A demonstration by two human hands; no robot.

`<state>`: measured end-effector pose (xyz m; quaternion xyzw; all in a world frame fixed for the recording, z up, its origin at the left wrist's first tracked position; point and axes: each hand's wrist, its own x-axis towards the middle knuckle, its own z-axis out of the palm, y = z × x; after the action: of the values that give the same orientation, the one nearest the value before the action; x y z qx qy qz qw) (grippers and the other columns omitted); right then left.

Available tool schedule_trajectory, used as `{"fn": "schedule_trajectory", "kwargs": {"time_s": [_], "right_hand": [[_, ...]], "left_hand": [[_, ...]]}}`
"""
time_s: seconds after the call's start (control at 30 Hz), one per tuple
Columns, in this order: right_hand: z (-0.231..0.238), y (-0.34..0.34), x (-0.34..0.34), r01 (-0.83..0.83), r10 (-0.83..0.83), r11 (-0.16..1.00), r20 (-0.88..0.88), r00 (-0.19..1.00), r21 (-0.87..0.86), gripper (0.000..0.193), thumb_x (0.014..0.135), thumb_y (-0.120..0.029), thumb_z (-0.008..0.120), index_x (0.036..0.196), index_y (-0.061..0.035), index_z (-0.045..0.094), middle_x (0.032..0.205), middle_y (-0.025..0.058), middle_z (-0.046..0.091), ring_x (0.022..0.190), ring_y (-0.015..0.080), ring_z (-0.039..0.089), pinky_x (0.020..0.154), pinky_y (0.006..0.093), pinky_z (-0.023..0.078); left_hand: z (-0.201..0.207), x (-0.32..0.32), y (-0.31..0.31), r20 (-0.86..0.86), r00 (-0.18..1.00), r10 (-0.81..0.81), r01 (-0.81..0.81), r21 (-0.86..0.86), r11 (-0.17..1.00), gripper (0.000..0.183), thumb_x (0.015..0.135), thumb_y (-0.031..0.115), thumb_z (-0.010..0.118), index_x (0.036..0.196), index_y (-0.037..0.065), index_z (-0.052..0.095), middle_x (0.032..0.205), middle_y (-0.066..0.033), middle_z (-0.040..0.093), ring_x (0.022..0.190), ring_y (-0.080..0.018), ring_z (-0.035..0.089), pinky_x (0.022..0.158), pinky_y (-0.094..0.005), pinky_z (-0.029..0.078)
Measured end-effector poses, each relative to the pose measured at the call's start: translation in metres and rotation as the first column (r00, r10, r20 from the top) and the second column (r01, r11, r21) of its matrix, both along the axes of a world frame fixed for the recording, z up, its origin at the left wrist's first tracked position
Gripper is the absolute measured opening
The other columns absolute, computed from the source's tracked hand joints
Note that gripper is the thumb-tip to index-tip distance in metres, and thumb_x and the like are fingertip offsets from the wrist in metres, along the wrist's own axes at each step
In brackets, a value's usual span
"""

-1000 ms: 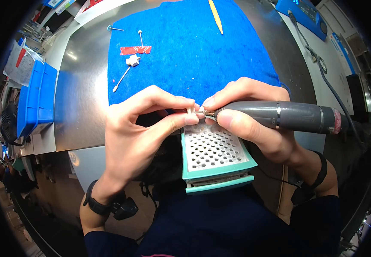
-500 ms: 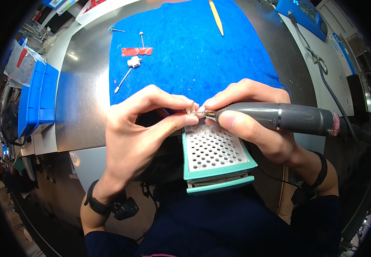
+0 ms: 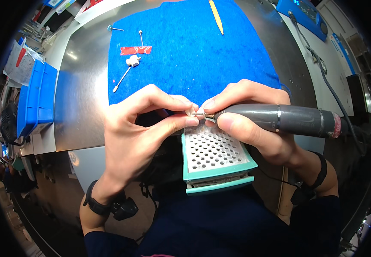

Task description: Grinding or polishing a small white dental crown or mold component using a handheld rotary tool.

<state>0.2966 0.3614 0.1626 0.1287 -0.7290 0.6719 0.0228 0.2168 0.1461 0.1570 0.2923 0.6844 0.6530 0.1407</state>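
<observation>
My left hand (image 3: pixel 129 132) pinches a small whitish piece (image 3: pixel 191 111) between thumb and forefinger; the fingertips hide much of it. My right hand (image 3: pixel 247 95) is wrapped round a dark grey rotary handpiece (image 3: pixel 297 118). Its thin metal bit points left and meets the whitish piece, though actual contact is too small to make out. The fingertips of both hands are close together. Just below them lies a perforated metal grate in a turquoise frame (image 3: pixel 219 175), with a drawer-like front toward my body.
A blue towel (image 3: pixel 185 55) covers the metal bench. On it lie a red strip (image 3: pixel 136 51), a white block (image 3: pixel 132 61), several shanked bits (image 3: pixel 122 80) and a yellow stick (image 3: pixel 216 18). Blue bins (image 3: pixel 37 100) stand left; a blue control box (image 3: pixel 301 17) with a cable (image 3: pixel 327 79) sits right.
Both hands hold the same grip in nearly the same place. The handpiece's rear end has dipped very slightly. The view has shifted a little; the things on the towel stay put.
</observation>
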Motion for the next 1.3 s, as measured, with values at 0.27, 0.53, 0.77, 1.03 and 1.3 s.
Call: {"fn": "schedule_trajectory", "kwargs": {"time_s": [0.27, 0.53, 0.77, 1.03, 1.3], "right_hand": [[-0.0008, 0.0003, -0.0007, 0.0, 0.0, 1.0, -0.024, 1.0, 0.003, 0.025, 0.09, -0.01, 0.059, 0.108, 0.0058, 0.066, 0.101, 0.0191, 0.071, 0.09, 0.0199, 0.069, 0.082, 0.0337, 0.055], [-0.0011, 0.0006, -0.001, -0.005, 0.005, 1.0, -0.004, 1.0, -0.002, 0.023, 0.091, -0.009, 0.058, 0.108, 0.0049, 0.064, 0.1, 0.0198, 0.071, 0.091, 0.0209, 0.069, 0.085, 0.0356, 0.055], [-0.0004, 0.0004, -0.0009, 0.001, -0.001, 1.0, 0.009, 1.0, -0.008, 0.022, 0.091, -0.009, 0.058, 0.107, 0.0048, 0.064, 0.1, 0.02, 0.071, 0.092, 0.0211, 0.069, 0.085, 0.0358, 0.055], [-0.0012, 0.0019, -0.0018, -0.004, 0.004, 1.0, 0.006, 1.0, -0.004, 0.023, 0.091, -0.011, 0.059, 0.107, 0.0049, 0.065, 0.102, 0.0196, 0.071, 0.092, 0.0209, 0.069, 0.085, 0.0347, 0.055], [0.0026, 0.0009, 0.0, 0.005, -0.006, 1.0, 0.041, 0.999, 0.01, 0.023, 0.091, -0.011, 0.059, 0.107, 0.0048, 0.066, 0.102, 0.0194, 0.071, 0.094, 0.0212, 0.07, 0.086, 0.0346, 0.055]], "left_hand": [[-0.0013, -0.0006, -0.0009, -0.005, 1.0, -0.006, 0.006, 0.012, 1.0, 0.015, 0.078, -0.009, 0.078, 0.091, -0.005, 0.07, 0.091, -0.0147, 0.075, 0.088, -0.0193, 0.073, 0.082, -0.0311, 0.059], [0.0021, 0.0014, 0.0002, -0.029, 0.999, -0.016, 0.015, -0.038, 0.999, 0.018, 0.081, -0.016, 0.072, 0.089, -0.004, 0.061, 0.091, -0.017, 0.073, 0.088, -0.0202, 0.072, 0.084, -0.0333, 0.058], [0.0021, 0.0013, -0.0011, -0.032, 0.999, -0.014, 0.012, -0.053, 0.999, 0.017, 0.081, -0.015, 0.073, 0.09, -0.005, 0.062, 0.092, -0.0173, 0.074, 0.088, -0.0198, 0.072, 0.085, -0.0328, 0.058], [0.0029, 0.0004, 0.0001, -0.049, 0.998, -0.025, 0.023, -0.041, 0.999, 0.017, 0.081, -0.015, 0.073, 0.088, -0.004, 0.062, 0.091, -0.0165, 0.074, 0.088, -0.0191, 0.072, 0.084, -0.0322, 0.058], [0.002, 0.0015, -0.0012, -0.024, 1.0, -0.02, 0.019, -0.049, 0.999, 0.017, 0.081, -0.016, 0.072, 0.088, -0.004, 0.062, 0.091, -0.0164, 0.074, 0.088, -0.0191, 0.072, 0.084, -0.0324, 0.058]]}}
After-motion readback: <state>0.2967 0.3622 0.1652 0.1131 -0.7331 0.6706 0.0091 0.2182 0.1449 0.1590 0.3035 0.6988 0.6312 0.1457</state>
